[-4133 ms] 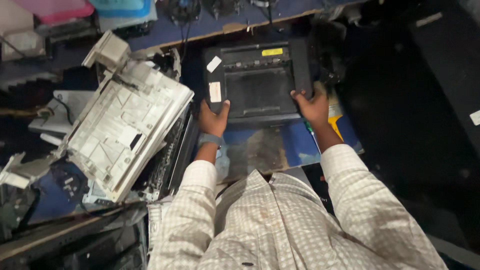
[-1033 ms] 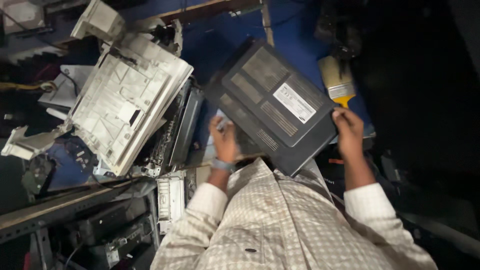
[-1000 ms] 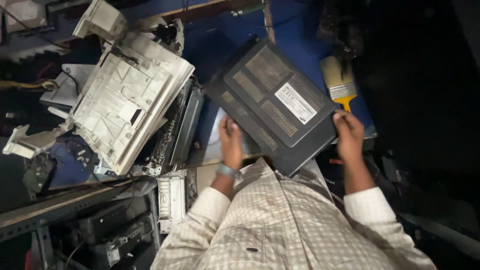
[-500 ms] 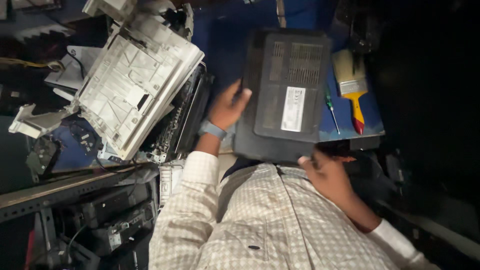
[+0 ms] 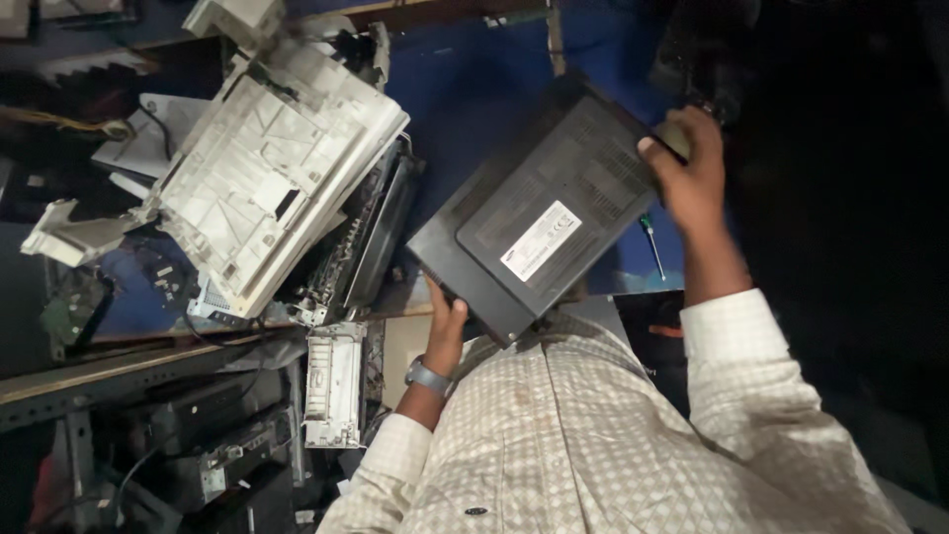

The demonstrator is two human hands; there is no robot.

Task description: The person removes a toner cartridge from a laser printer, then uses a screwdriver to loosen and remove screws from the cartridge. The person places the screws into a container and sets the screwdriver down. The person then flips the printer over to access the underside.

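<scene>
Flat black plastic printer casing [image 5: 544, 213] held tilted above the blue workbench [image 5: 474, 89]

Left hand [image 5: 447, 314] grips its near bottom corner, right hand [image 5: 685, 168] clamps the far top edge. White printer shell [image 5: 267, 178] sits just left.

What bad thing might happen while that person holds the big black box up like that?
The black box is tilted and held only at two corners, by the left hand and right hand; it might slip and fall. Swinging it could knock the white printer shell beside it. The screwdriver underneath might get bumped off.
</scene>
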